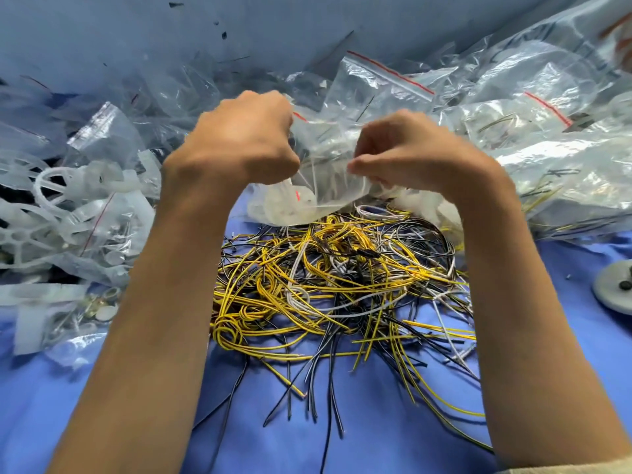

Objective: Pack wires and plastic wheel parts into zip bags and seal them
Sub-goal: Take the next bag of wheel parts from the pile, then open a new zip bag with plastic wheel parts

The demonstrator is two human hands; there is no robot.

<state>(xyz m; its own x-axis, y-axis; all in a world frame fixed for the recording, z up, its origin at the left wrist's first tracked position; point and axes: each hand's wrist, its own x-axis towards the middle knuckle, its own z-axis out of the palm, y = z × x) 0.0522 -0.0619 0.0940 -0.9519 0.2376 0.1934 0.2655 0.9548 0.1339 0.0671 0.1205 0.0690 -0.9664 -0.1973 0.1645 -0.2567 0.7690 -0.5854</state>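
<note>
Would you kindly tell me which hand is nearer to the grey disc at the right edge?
Right. The right hand pinches the zip bag up and left of the grey disc; the left hand grips the same bag farther left, beyond the right hand.

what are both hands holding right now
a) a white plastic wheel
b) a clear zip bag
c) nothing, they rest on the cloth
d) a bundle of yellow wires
b, the left hand and the right hand each pinch the clear zip bag between them, held up above the wire pile, which lies untouched on the blue cloth.
</note>
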